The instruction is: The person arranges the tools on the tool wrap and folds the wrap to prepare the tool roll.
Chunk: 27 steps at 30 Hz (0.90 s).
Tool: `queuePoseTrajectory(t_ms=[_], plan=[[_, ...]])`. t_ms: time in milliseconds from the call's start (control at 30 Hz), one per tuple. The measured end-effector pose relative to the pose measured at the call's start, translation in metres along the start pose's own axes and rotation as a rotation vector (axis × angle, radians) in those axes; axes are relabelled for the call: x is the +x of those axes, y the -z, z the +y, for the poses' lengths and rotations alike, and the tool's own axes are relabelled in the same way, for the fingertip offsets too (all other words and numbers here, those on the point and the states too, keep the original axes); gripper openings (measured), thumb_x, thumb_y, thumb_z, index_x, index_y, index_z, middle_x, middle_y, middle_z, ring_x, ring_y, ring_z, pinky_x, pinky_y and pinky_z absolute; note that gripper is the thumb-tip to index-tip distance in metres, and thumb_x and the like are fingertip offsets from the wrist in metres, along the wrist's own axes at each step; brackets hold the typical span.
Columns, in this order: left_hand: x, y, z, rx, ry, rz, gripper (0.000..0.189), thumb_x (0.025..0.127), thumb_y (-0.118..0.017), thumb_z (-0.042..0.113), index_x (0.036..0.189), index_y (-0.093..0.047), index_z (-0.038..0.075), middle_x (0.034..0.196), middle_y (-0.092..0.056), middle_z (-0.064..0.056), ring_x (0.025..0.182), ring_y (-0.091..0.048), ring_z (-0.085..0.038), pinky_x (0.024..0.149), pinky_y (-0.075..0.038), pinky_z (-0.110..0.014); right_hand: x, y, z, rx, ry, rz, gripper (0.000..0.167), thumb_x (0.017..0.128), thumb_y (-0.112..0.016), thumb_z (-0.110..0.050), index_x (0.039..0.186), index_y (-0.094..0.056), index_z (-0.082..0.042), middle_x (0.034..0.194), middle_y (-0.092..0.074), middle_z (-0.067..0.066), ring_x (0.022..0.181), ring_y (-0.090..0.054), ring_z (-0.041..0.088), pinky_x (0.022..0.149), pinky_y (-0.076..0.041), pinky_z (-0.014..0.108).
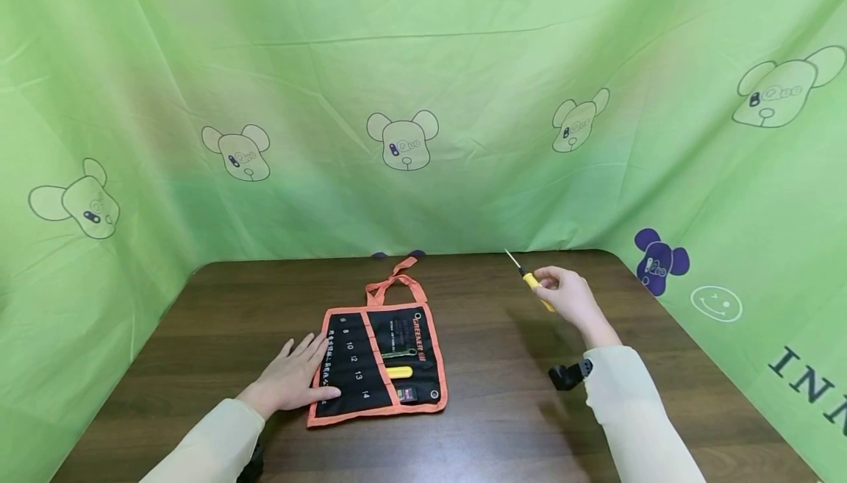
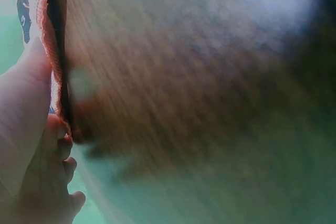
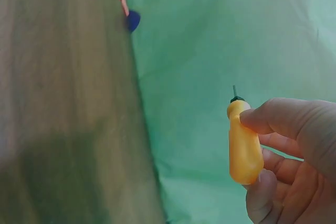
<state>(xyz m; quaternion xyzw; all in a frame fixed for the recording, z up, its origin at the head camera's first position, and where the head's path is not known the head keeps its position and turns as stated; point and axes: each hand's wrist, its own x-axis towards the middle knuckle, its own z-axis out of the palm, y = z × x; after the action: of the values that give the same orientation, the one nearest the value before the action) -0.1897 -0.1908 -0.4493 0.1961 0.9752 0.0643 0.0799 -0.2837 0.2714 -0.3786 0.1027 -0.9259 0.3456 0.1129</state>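
Note:
A screwdriver (image 1: 530, 279) with a yellow handle and thin metal shaft is pinched in my right hand (image 1: 570, 296), raised above the right side of the table. Its shaft points up and to the left. In the right wrist view the thumb and fingers grip the yellow handle (image 3: 244, 150). My left hand (image 1: 291, 378) lies with spread fingers on the left edge of a black tool pouch (image 1: 352, 373) with orange trim. Numbered pockets run down the pouch's left part. A yellow handle (image 1: 400, 373) shows in one of its right-hand openings.
The pouch lies on a dark wood table (image 1: 490, 424), its orange tie straps (image 1: 390, 288) stretching toward the back edge. A green curtain (image 1: 410, 211) with cartoon heads hangs behind and along both sides. A black wrist camera (image 1: 569, 376) sits at the right wrist.

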Motion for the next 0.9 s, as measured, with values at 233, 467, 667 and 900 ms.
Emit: queuePoseTrajectory(t_ms=[233,467,667,900], plan=[[0.000,0.001,0.000,-0.002,0.008,-0.004,0.093,0.081,-0.049,0.067,0.141,-0.031,-0.002,0.146,-0.027,-0.017,0.134,-0.020,-0.033,0.104,-0.015,-0.054,0.010,0.000,-0.027,-0.008,0.067,-0.005,0.027,0.083,-0.062,-0.004,0.107,-0.061,0.007,0.084,-0.063,0.013,0.078,-0.058,0.026,0.063,-0.045,0.032],[0.001,0.000,0.000,-0.002,0.007,-0.001,0.093,0.081,-0.049,0.067,0.142,-0.031,-0.001,0.146,-0.028,-0.016,0.134,-0.020,-0.033,0.104,-0.015,-0.054,0.018,-0.004,-0.050,-0.008,0.125,-0.016,0.026,0.083,-0.063,-0.005,0.107,-0.062,0.006,0.083,-0.063,0.011,0.076,-0.057,0.024,0.064,-0.044,0.033],[0.000,0.000,0.000,-0.006,-0.004,-0.001,0.093,0.081,-0.048,0.067,0.141,-0.031,-0.002,0.146,-0.028,-0.017,0.134,-0.021,-0.034,0.103,-0.015,-0.055,0.022,-0.011,-0.066,0.017,0.146,-0.043,0.026,0.083,-0.064,-0.005,0.107,-0.062,0.005,0.083,-0.062,0.010,0.073,-0.055,0.022,0.059,-0.044,0.031],[0.000,0.000,0.000,-0.005,0.000,0.003,0.094,0.081,-0.048,0.067,0.141,-0.031,-0.002,0.146,-0.028,-0.017,0.134,-0.021,-0.033,0.104,-0.015,-0.054,0.025,-0.021,-0.082,0.012,0.201,-0.067,0.026,0.083,-0.065,-0.005,0.108,-0.063,0.002,0.083,-0.062,0.006,0.074,-0.055,0.021,0.065,-0.043,0.034]])
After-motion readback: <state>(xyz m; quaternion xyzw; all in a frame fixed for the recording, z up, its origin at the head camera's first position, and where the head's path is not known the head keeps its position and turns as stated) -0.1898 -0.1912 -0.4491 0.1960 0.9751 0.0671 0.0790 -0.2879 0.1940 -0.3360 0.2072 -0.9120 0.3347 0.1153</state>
